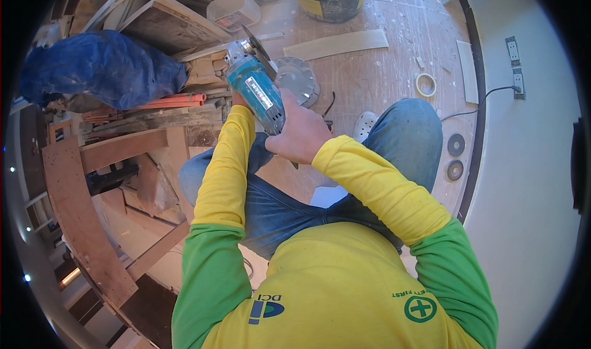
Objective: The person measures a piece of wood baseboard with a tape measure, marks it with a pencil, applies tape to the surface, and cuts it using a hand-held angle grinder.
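A teal angle grinder [257, 96] with a silver gear head is held up in front of my knees, tilted toward the upper left. A dark disc [260, 52] is fitted at its head, seen nearly edge-on. My right hand [300, 127] wraps the rear of the body from the right side. At the other side, my left hand [239, 101] is against the grinder's underside, its fingers mostly hidden by the tool. Just beyond the grinder lies a round grey dish-like piece [298, 81] on the floor.
A dark bucket [326, 1] stands ahead. A blue bag [101, 68], orange pipes [166, 101] and a wooden frame [92, 207] crowd the left. To the right lie a tape roll [425, 85] and two discs [455, 144]. A cord [480, 105] runs from a wall outlet [518, 83].
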Tool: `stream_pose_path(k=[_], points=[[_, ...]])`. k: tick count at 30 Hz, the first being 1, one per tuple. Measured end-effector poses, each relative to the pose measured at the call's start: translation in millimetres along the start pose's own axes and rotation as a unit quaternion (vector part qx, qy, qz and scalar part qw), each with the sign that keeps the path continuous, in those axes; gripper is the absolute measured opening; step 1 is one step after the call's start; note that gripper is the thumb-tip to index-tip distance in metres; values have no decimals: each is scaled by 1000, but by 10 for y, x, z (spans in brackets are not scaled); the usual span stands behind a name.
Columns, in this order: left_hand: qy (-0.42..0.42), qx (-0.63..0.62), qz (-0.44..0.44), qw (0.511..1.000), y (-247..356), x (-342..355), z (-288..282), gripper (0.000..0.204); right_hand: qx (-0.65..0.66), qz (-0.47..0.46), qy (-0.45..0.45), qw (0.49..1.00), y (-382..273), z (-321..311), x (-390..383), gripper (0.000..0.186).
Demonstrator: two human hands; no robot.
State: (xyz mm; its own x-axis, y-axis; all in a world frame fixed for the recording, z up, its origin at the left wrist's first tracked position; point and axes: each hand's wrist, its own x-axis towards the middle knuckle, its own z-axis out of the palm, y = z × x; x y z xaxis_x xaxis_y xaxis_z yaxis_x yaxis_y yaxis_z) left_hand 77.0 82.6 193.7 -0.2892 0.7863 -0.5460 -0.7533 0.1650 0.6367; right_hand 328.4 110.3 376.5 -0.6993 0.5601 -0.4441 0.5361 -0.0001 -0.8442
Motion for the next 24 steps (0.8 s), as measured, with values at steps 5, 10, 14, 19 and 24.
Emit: stream_pose_path(k=[5,10,14,19,24], points=[[-4,-8,-4,1000,8,2,-22,40,-10,-14,13,1000,39,34,-5,88],[0,-13,-9,1000,21,16,-63,40,1,-14,11,1000,51,39,-30,88],[5,-18,-17,1000,4,29,-124,40,-5,-6,-14,1000,21,-11,-61,86],[9,-30,-32,999,-7,142,-232,41,-15,-8,9,1000,84,40,-55,86],[-5,192,69,979,-12,169,-347,43,9,1,0,1000,66,29,-77,84]])
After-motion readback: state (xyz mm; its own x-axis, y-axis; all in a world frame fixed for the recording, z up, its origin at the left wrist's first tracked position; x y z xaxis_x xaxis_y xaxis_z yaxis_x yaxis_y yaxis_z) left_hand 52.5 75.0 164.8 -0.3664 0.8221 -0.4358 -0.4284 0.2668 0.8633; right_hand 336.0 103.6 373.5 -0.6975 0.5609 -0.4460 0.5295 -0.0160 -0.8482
